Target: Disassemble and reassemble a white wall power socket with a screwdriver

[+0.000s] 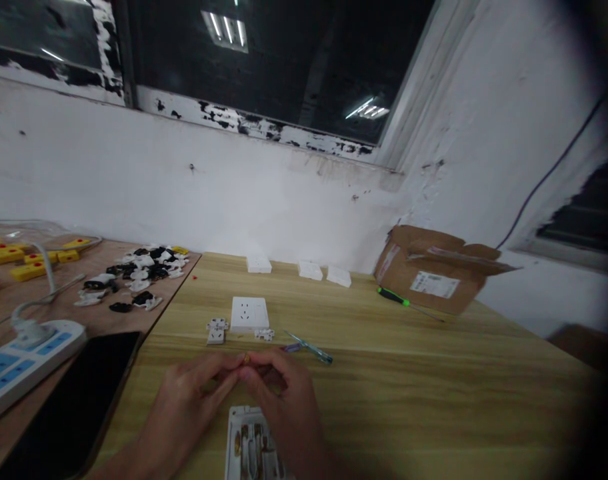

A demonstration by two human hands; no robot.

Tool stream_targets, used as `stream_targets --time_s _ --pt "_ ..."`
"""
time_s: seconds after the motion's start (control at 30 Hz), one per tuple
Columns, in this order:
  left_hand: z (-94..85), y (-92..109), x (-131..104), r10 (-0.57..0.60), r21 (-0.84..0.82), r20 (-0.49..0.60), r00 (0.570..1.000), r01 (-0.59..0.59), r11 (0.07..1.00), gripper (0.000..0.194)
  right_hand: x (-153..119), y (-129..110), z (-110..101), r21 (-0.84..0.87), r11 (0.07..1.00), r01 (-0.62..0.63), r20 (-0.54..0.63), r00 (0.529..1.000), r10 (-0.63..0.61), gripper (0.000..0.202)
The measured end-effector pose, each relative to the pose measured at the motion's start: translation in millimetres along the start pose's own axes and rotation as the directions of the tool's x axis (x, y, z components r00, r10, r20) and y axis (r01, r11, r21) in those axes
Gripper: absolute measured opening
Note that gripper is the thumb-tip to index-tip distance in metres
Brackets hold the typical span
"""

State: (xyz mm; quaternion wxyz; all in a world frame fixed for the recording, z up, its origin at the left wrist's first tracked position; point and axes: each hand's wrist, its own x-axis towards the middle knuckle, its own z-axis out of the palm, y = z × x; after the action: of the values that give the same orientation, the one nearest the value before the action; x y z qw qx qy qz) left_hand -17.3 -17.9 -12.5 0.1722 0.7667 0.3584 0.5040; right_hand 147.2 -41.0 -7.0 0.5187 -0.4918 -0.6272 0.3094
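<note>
My left hand (187, 400) and my right hand (287, 397) meet at their fingertips, both pinching a tiny brass-coloured piece (247, 359). Below them lies an open white socket housing (235, 417) with brass strips inside, partly covered by my right hand. Just beyond my fingers are a white socket panel (249, 315), a small white part (217, 331) at its left and another small white part (265, 334) at its lower right. A clear blue screwdriver (314, 350) lies right of them.
A power strip (69, 333) and a black phone (79, 400) lie at left, with black and white parts (144, 270) and yellow blocks (31, 270) behind. White plates (310, 270) stand near the wall. A green screwdriver (394, 297) lies before a cardboard box (429, 267).
</note>
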Motion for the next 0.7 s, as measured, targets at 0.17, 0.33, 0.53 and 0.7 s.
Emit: stream_targets --time_s 0.17,0.33,0.53,0.7 --pt "-2.7 -1 0 0.094 0.047 0.032 0.995 -0.095 0.994 0.01 0 2 -3 0.142 0.989 -0.044 0.041 0.998 0.038 0.014" --pt "-5.6 -7 0 0.094 0.056 0.115 0.989 -0.101 0.993 0.007 0 2 -3 0.218 0.97 -0.106 0.082 0.993 0.091 0.019" --pt "-7.3 -8 4 -0.003 -0.103 0.202 0.979 0.024 0.994 0.007 2 5 -5 0.249 0.958 -0.145 0.122 0.986 0.118 0.021" --pt "-5.3 -6 7 -0.154 -0.19 0.311 0.938 0.22 0.957 0.014 3 0 -13 0.206 0.964 -0.171 0.081 0.984 0.157 0.02"
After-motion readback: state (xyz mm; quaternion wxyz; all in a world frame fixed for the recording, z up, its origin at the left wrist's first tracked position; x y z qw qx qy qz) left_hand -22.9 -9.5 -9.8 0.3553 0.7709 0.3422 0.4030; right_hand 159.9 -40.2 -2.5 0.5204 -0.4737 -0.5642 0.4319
